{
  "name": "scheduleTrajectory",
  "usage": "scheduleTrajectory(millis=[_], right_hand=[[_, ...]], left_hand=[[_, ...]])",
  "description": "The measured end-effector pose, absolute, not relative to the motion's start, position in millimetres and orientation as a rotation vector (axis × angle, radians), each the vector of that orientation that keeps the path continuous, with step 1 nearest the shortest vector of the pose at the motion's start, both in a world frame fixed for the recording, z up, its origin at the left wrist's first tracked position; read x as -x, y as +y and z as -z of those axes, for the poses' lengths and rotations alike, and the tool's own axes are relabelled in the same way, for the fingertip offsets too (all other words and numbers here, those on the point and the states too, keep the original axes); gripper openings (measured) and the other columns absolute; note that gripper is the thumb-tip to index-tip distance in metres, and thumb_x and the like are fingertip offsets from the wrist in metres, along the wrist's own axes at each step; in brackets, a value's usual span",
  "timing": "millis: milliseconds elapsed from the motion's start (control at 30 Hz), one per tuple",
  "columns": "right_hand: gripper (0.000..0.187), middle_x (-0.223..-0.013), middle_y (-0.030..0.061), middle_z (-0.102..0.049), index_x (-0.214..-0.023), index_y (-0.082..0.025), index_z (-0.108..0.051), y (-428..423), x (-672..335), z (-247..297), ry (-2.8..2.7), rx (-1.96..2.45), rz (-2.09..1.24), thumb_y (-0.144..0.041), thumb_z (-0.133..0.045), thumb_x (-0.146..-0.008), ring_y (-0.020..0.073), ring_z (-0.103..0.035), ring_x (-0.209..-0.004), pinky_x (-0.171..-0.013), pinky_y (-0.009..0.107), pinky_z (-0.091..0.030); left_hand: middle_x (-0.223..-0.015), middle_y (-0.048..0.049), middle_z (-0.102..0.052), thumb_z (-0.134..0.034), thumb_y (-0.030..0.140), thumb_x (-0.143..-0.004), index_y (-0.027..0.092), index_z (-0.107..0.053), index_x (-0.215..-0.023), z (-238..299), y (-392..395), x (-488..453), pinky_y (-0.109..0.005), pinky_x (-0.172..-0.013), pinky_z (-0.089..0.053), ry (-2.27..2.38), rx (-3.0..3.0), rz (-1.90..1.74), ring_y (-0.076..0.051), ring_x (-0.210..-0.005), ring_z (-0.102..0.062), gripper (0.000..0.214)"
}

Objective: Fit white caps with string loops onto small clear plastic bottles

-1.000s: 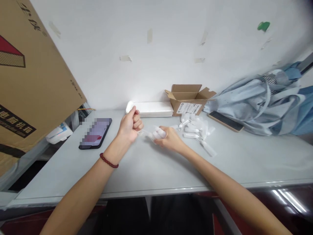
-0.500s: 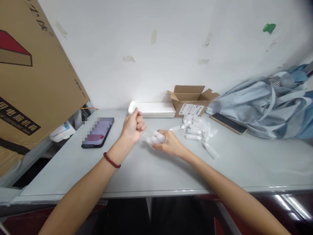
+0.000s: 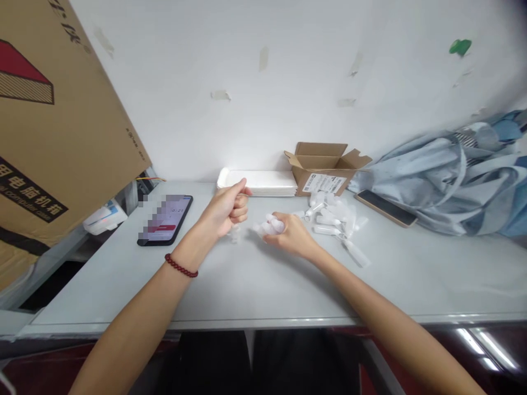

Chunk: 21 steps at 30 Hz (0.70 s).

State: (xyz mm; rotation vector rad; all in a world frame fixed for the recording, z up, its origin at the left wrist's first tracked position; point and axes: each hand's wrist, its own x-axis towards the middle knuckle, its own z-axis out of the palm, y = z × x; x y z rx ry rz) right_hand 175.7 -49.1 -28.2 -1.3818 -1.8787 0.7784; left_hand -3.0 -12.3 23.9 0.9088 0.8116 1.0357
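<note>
This looks like a makeshift packing bench in a plain workroom: a white table (image 3: 255, 291) against a tape-marked wall (image 3: 164, 99), with loose plastic bottles (image 3: 329, 216) before an open cardboard box (image 3: 321, 167).

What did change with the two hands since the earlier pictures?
The left hand has moved away from the right hand, thumb now raised, and a small clear plastic piece shows below it. The right hand still grips clear plastic bottles. The pile of bottles beside it stayed as it was.
</note>
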Motion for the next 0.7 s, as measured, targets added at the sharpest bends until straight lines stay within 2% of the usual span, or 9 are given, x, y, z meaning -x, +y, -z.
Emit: scheduleTrajectory(millis=[133, 233, 333, 433, 567, 633, 700], right_hand=[[0.017, -0.049, -0.0067, -0.047, -0.062, -0.019, -0.047, -43, -185, 25, -1.807, 1.476, -0.768, -0.022, -0.064, -0.061, 0.0113, -0.044, -0.048, -0.046, 0.022, -0.029], [0.014, -0.049, -0.0057, -0.051, -0.064, -0.019, -0.05, -40, -195, 22, -1.731, 1.508, -0.781, -0.022, -0.063, -0.062, 0.0129, -0.049, -0.046, -0.045, 0.022, -0.033], [0.013, -0.05, -0.0045, -0.053, -0.066, -0.019, -0.051, -37, -203, 19, -1.677, 1.505, -0.777, -0.022, -0.063, -0.063, 0.0139, -0.052, -0.045, -0.044, 0.022, -0.035], [0.013, -0.051, -0.0033, -0.055, -0.065, -0.018, -0.051, -36, -207, 16, -1.644, 1.504, -0.751, -0.021, -0.063, -0.063, 0.0143, -0.053, -0.045, -0.043, 0.023, -0.036], [0.013, -0.051, -0.003, -0.055, -0.067, -0.018, -0.052, -37, -210, 13, -1.62, 1.508, -0.725, -0.022, -0.064, -0.062, 0.015, -0.053, -0.044, -0.042, 0.023, -0.036], [0.013, -0.052, -0.003, -0.055, -0.067, -0.018, -0.052, -36, -211, 13, -1.61, 1.506, -0.711, -0.023, -0.064, -0.062, 0.0153, -0.054, -0.045, -0.042, 0.023, -0.036], [0.013, -0.053, -0.0028, -0.055, -0.068, -0.018, -0.053, -36, -212, 13, -1.604, 1.503, -0.701, -0.023, -0.063, -0.062, 0.0154, -0.053, -0.046, -0.043, 0.024, -0.036]], left_hand=[[-0.044, 0.0118, -0.016, -0.055, 0.038, -0.084, 0.015, -0.052, -0.067, -20, -9, 4, -0.017, -0.033, -0.015, 0.735, -0.94, -1.054, -0.002, -0.032, -0.012, 0.03], [-0.044, 0.0111, -0.019, -0.057, 0.034, -0.083, 0.014, -0.054, -0.066, -13, -3, 6, -0.017, -0.035, -0.021, 0.724, -0.962, -1.058, -0.002, -0.034, -0.017, 0.026], [-0.045, 0.0088, -0.028, -0.058, 0.026, -0.08, 0.013, -0.055, -0.063, -2, -1, 4, -0.019, -0.046, -0.036, 0.766, -1.055, -1.028, -0.004, -0.039, -0.034, 0.022], [-0.049, 0.004, -0.043, -0.062, 0.026, -0.077, 0.013, -0.06, -0.065, 2, -5, 2, -0.023, -0.059, -0.043, 0.833, -1.28, -0.775, -0.01, -0.055, -0.053, 0.017], [-0.076, -0.0074, -0.067, -0.062, 0.036, -0.077, 0.015, -0.068, -0.086, -9, -10, 12, -0.026, -0.07, -0.045, 0.896, -1.545, -0.466, -0.018, -0.083, -0.062, 0.023], [-0.093, -0.0095, -0.068, -0.062, 0.039, -0.075, 0.018, -0.068, -0.092, -17, -9, 22, -0.026, -0.074, -0.044, 0.93, -1.636, -0.46, -0.019, -0.091, -0.061, 0.028], [-0.102, -0.0086, -0.067, -0.069, 0.038, -0.067, 0.021, -0.067, -0.097, -21, -7, 32, -0.024, -0.073, -0.044, 1.014, -1.762, -0.395, -0.019, -0.091, -0.061, 0.035]])
